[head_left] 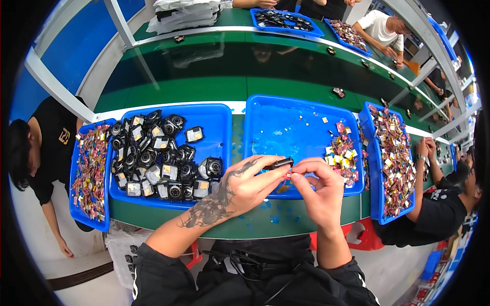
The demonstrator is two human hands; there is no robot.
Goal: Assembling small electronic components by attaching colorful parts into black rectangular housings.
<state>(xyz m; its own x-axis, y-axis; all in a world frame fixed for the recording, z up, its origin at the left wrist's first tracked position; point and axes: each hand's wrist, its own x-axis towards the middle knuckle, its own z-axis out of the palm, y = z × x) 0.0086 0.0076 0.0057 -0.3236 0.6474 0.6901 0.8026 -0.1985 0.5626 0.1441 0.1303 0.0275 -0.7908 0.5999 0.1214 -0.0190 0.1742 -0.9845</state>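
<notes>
Above the near edge of the middle blue tray (296,102), both my hands meet. My left hand (247,183), closed, holds a small black part (278,162), mostly hidden by the fingers; it may be a watch housing. My right hand (322,187) is closed in a pinch at a tiny red and white piece (289,175), right beside the left fingertips. Inside that tray, small gold, white and red electronic parts (343,153) are heaped on the right side. To the left, black watch housings (148,158) fill much of another blue tray (217,112).
Narrow blue trays of small wired parts stand at far left (92,173) and right (390,158). Beyond the trays runs a green conveyor belt (204,76) carrying scattered small parts. One person (46,153) is at my left, another (439,204) at my right; others work across the belt.
</notes>
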